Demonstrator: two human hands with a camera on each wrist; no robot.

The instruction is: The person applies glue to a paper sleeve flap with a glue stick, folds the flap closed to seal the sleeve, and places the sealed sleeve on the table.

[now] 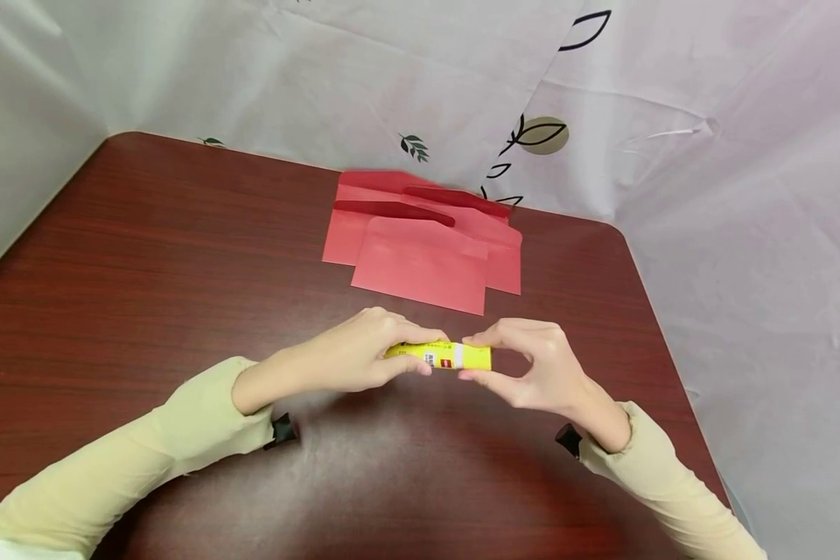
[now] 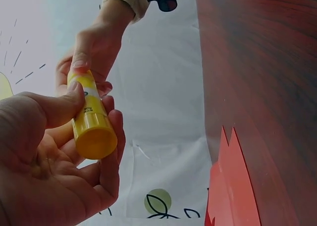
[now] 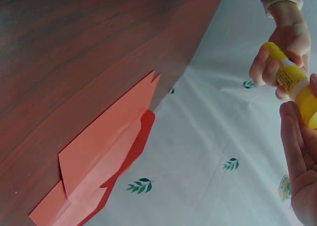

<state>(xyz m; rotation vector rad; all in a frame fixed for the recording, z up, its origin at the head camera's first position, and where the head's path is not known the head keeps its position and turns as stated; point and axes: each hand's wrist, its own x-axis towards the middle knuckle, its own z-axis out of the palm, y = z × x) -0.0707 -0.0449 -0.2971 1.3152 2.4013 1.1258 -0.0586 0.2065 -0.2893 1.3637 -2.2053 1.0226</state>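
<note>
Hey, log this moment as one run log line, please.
left fingers: grip yellow tube | right fingers: pinch tube's other end | red envelopes: overlapping on reddish-brown table

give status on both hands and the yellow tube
Left hand and right hand each gripping one end of the yellow tube. Tube held crosswise between them. Red envelopes beyond, nothing seen in the way.
</note>
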